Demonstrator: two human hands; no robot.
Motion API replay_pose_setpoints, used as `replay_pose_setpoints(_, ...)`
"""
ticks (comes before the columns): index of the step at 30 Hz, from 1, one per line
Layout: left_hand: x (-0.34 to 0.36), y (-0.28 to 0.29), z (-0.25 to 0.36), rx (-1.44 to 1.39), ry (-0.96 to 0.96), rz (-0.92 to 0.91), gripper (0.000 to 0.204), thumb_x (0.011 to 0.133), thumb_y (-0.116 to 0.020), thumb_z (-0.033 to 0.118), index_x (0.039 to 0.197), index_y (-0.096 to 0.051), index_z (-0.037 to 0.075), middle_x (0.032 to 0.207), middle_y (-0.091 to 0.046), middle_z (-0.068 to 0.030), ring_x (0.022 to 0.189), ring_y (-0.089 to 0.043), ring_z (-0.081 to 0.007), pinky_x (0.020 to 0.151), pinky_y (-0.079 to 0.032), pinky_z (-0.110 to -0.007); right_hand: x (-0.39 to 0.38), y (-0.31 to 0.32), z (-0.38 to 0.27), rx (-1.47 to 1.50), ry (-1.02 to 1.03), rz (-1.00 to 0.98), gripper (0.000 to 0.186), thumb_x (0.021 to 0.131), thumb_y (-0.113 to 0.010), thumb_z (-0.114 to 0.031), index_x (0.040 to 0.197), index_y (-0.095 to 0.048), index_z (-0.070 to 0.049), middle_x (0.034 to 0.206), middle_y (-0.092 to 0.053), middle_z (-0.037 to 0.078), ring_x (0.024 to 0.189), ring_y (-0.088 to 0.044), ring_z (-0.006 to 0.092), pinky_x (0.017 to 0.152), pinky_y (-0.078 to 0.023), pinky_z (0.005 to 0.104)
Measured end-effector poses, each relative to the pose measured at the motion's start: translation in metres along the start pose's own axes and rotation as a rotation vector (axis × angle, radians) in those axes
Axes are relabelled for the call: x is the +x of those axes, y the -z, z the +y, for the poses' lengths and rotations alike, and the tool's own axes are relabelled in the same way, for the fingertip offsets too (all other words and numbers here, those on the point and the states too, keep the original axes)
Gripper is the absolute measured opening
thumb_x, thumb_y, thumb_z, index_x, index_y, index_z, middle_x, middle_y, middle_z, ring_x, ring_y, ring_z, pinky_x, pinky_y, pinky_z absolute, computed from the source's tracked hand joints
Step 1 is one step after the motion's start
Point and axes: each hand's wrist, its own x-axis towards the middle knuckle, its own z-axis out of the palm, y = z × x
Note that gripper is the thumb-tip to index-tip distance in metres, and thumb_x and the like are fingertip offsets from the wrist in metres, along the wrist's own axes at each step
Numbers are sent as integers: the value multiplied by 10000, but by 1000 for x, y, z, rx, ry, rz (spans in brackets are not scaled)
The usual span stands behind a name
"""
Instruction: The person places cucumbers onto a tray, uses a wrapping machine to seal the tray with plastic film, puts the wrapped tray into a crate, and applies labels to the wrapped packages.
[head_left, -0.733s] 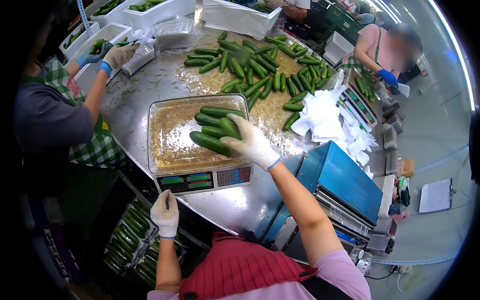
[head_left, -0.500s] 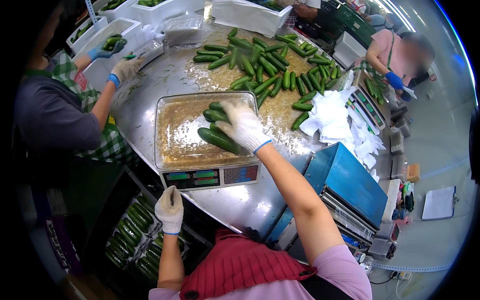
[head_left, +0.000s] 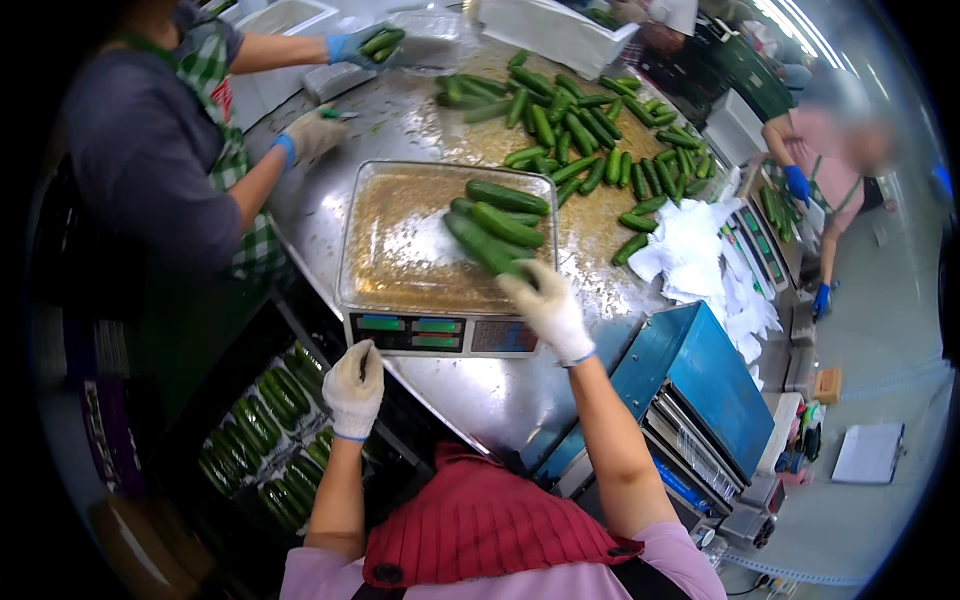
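Observation:
A scale (head_left: pixel 447 337) with a metal tray and green displays stands before me on the metal table. Several cucumbers (head_left: pixel 508 225) lie together on the right half of its tray. My right hand (head_left: pixel 548 312), in a white knit glove, pinches the near end of the lowest cucumber (head_left: pixel 478 243) between thumb and fingers; that cucumber is blurred. My left hand (head_left: pixel 355 388), gloved the same way, hovers just off the scale's front left corner. Its fingers are curled closed, and I see nothing in them.
Loose cucumbers (head_left: pixel 583 127) are heaped beyond the scale. White cloths (head_left: pixel 690 247) and a blue machine (head_left: pixel 690 370) are at right. Below left, a dark crate (head_left: pixel 300 322) holds wrapped cucumbers. At left, a co-worker's blue-gloved hand (head_left: pixel 357 48) holds cucumbers; another person works at far right.
My right hand has drawn back toward me from above the cucumbers to the lowest one's near end. The cucumbers now sit closer to the tray's right side. My left hand stays closed.

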Motion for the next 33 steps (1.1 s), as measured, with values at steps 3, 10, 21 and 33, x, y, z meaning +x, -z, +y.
replay_pose_setpoints(3,2,2,2,-17,-12,2,126,839,-687,96,943,-692,25,837,-689,-174,747,-681,-347,669,-545,-384,-1,29,1,523,-174,95,324,922,-647,-267,1092,-654,9,812,-619,32,705,-576,93,611,-471,233)
replay_pose_setpoints(10,-12,1,-16,-217,128,37,144,904,-661,66,1013,-682,-26,808,-680,-60,725,-638,-95,674,-513,-241,21,42,109,1221,-511,475,218,904,-698,-258,913,-608,-59,744,-597,34,526,-505,95,390,-356,214)
replay_pose_setpoints(21,-6,2,-6,-147,97,-6,137,901,-645,59,1014,-684,-8,860,-700,-141,719,-675,-204,669,-529,-311,11,-15,196,-240,-510,369,626,841,-603,-499,1118,-637,61,1036,-660,306,985,-640,427,877,-488,470)
replay_pose_setpoints(33,-10,-9,-25,-116,177,-86,151,928,-606,43,1036,-659,-48,829,-684,-133,684,-652,-188,625,-497,-289,123,69,220,-341,-404,571,387,756,-650,-266,1080,-671,-56,1030,-670,212,969,-629,390,876,-499,458)
